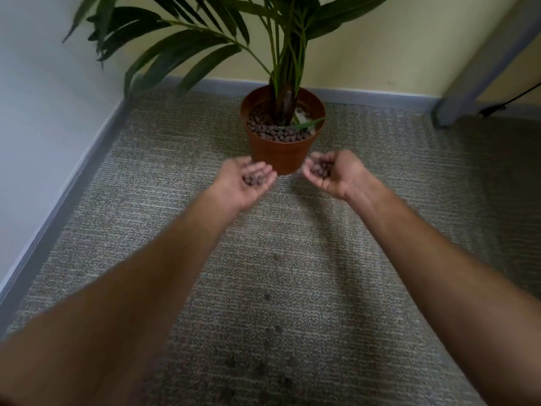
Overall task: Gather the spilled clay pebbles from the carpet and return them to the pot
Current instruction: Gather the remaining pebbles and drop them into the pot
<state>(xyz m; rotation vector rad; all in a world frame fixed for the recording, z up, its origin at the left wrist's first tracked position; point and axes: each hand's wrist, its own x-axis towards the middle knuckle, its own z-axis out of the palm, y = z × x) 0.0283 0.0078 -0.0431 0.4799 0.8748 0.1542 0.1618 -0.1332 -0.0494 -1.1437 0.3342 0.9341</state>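
Terracotta-orange plastic pot (282, 155) with a palm plant (281, 54) stands at 12 o'clock on the grey carpet (380, 171), clay pebbles (272, 131) filling its top. Left hand (248, 180) at 11 and right hand (330, 174) at 1, both palm-up, cupped around pebble handfuls just before the pot. Loose pebbles (268, 295) lie scattered toward 6 o'clock, blurred.

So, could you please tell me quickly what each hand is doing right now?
Left hand: cupped palm up, holding pebbles.
Right hand: curled, holding more pebbles.
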